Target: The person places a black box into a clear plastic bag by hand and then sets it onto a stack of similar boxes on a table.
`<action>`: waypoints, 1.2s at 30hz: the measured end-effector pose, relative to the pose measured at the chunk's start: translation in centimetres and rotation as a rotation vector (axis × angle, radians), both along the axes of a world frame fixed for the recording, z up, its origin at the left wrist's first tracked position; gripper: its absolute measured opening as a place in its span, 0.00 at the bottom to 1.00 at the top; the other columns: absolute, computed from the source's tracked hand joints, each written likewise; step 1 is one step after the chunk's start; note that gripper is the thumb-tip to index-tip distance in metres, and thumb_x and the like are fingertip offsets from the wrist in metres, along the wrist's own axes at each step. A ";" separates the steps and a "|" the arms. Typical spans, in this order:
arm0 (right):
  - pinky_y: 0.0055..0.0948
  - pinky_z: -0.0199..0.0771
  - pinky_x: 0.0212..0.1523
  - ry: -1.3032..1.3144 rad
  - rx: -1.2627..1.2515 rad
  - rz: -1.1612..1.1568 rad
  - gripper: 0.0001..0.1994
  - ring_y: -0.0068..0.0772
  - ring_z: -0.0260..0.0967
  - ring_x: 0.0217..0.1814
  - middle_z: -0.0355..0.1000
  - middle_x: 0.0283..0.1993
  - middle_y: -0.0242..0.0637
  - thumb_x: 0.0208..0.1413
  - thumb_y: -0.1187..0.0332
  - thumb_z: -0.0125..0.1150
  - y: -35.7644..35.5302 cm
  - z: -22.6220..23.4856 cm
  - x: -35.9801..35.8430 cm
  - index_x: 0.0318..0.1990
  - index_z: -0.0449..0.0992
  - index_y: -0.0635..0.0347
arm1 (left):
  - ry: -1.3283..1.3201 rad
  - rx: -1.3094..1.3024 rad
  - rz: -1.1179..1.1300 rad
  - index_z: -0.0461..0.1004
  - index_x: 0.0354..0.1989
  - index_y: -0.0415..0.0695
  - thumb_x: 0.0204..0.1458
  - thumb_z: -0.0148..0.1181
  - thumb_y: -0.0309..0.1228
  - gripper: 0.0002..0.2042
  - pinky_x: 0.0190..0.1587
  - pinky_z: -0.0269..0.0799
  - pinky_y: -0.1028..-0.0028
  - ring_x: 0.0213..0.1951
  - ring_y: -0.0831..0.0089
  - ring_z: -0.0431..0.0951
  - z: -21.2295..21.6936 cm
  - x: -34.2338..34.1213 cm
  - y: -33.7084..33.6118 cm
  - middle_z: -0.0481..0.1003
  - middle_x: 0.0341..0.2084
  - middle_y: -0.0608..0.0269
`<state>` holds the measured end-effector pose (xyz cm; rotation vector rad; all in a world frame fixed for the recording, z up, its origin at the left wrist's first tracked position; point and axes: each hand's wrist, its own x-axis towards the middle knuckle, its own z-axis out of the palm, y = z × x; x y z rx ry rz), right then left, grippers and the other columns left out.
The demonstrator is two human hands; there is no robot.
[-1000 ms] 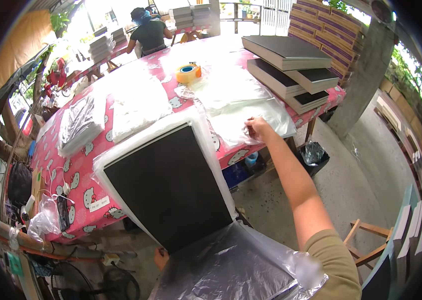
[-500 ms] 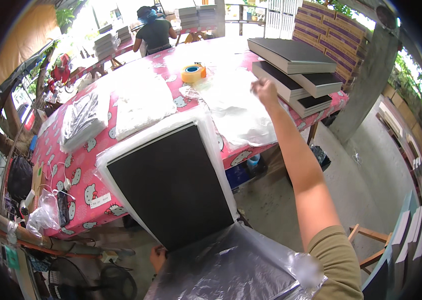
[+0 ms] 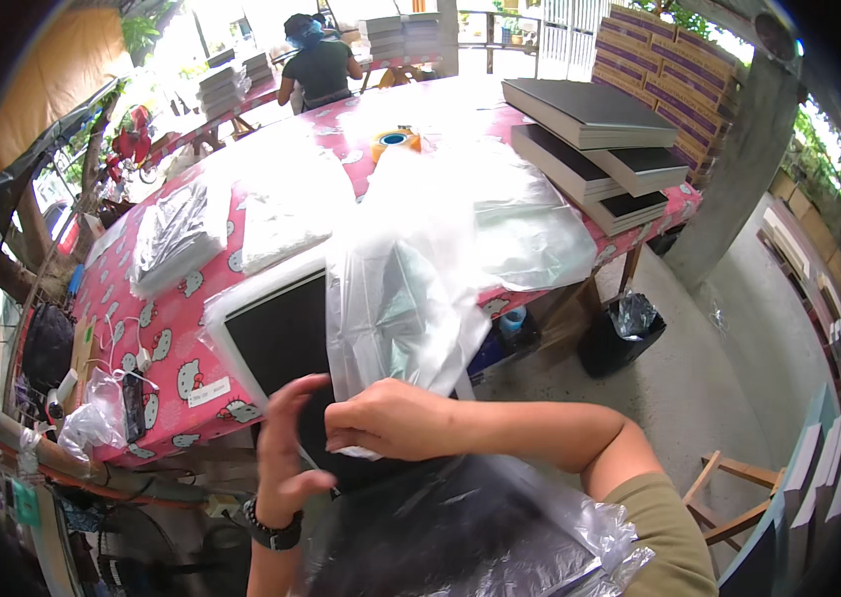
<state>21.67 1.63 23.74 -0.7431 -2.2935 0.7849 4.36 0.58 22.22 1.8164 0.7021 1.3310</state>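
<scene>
My right hand (image 3: 396, 418) is closed on one end of a translucent plastic bag (image 3: 396, 318), which stretches away from it, its far part blurred. Beside it my left hand (image 3: 286, 438), with a dark band on its wrist, is raised with the fingers apart, holding nothing. Beneath both hands a large black-covered book (image 3: 276, 333) leans against the table's near edge, its right part hidden by the bag. Dark plastic wrapping (image 3: 420, 537) with shiny crumpled edges lies over what is nearest me.
On the pink patterned tablecloth (image 3: 192, 338) lie more plastic bags (image 3: 530, 229), a wrapped bundle (image 3: 177, 239) and a tape roll (image 3: 396, 142). Thick black books (image 3: 590, 114) are stacked at the far right. A black bin (image 3: 620, 338) stands below; a person (image 3: 321, 65) works behind.
My right hand has come back from beside the book stack toward me, drawing a plastic bag over the black book. My left hand has risen from the book's lower corner and opened.
</scene>
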 end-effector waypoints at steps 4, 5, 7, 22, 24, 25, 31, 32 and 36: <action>0.29 0.66 0.25 0.197 -0.179 -0.228 0.06 0.34 0.68 0.23 0.67 0.20 0.42 0.47 0.69 0.55 0.1 1.4 -0.1 0.27 0.68 0.63 | 0.140 -0.480 -0.143 0.69 0.37 0.37 0.42 0.62 0.33 0.16 0.30 0.61 0.84 0.28 0.84 0.66 1.6 1.2 0.5 0.70 0.29 0.65; 0.26 0.67 0.25 0.342 -0.132 -0.292 0.06 0.31 0.70 0.24 0.67 0.20 0.44 0.47 0.71 0.54 0.7 0.8 0.4 0.30 0.69 0.64 | 0.141 -0.630 -0.131 0.70 0.35 0.37 0.43 0.62 0.30 0.13 0.28 0.60 0.85 0.26 0.86 0.66 1.6 1.1 0.8 0.71 0.25 0.68; 0.22 0.63 0.23 0.465 -0.323 -0.325 0.09 0.17 0.61 0.21 0.65 0.18 0.34 0.47 0.68 0.58 0.6 0.8 1.5 0.32 0.69 0.64 | 0.063 -0.574 -0.100 0.70 0.31 0.37 0.45 0.59 0.29 0.09 0.25 0.58 0.86 0.22 0.88 0.64 1.3 1.4 0.9 0.69 0.20 0.72; 0.14 0.54 0.19 0.598 -0.541 -0.399 0.09 0.09 0.53 0.20 0.62 0.19 0.23 0.48 0.67 0.59 0.3 -0.5 1.5 0.26 0.70 0.63 | -0.367 -0.592 -0.110 0.70 0.35 0.37 0.47 0.56 0.26 0.08 0.31 0.65 0.84 0.28 0.84 0.70 -0.8 2.0 2.3 0.72 0.25 0.68; 0.11 0.54 0.20 0.593 -0.493 -0.376 0.08 0.09 0.54 0.21 0.62 0.18 0.23 0.49 0.68 0.57 0.4 -1.2 1.2 0.25 0.69 0.62 | -0.462 -0.554 -0.037 0.70 0.34 0.37 0.47 0.56 0.26 0.07 0.31 0.65 0.84 0.28 0.84 0.70 -1.5 2.3 2.4 0.72 0.24 0.68; 0.11 0.55 0.21 0.566 -0.470 -0.362 0.08 0.09 0.54 0.21 0.62 0.19 0.23 0.49 0.68 0.57 0.4 -1.7 1.2 0.25 0.69 0.62 | -0.467 -0.540 -0.019 0.70 0.34 0.37 0.48 0.56 0.27 0.07 0.33 0.65 0.83 0.30 0.83 0.70 -1.8 2.1 2.6 0.72 0.25 0.68; 0.13 0.58 0.24 0.527 -0.439 -0.362 0.08 0.10 0.56 0.23 0.64 0.21 0.23 0.48 0.67 0.59 0.4 -1.8 1.3 0.26 0.70 0.62 | -0.428 -0.760 -0.204 0.69 0.34 0.38 0.47 0.57 0.30 0.10 0.30 0.67 0.81 0.28 0.81 0.71 -0.9 2.4 1.8 0.72 0.25 0.68; 0.13 0.59 0.24 0.489 -0.411 -0.372 0.08 0.10 0.56 0.24 0.64 0.21 0.23 0.48 0.67 0.59 0.5 -1.9 1.4 0.26 0.70 0.62 | -0.375 -0.748 -0.197 0.69 0.34 0.38 0.47 0.57 0.31 0.10 0.30 0.67 0.80 0.27 0.81 0.72 -1.2 2.2 1.8 0.72 0.25 0.68; 0.14 0.58 0.24 0.581 -0.391 -0.330 0.08 0.11 0.56 0.24 0.64 0.22 0.23 0.51 0.67 0.55 0.5 -2.4 1.0 0.27 0.70 0.63 | -0.525 -0.677 -0.155 0.67 0.35 0.41 0.48 0.56 0.30 0.09 0.32 0.68 0.79 0.31 0.80 0.72 -1.6 2.0 2.2 0.71 0.30 0.66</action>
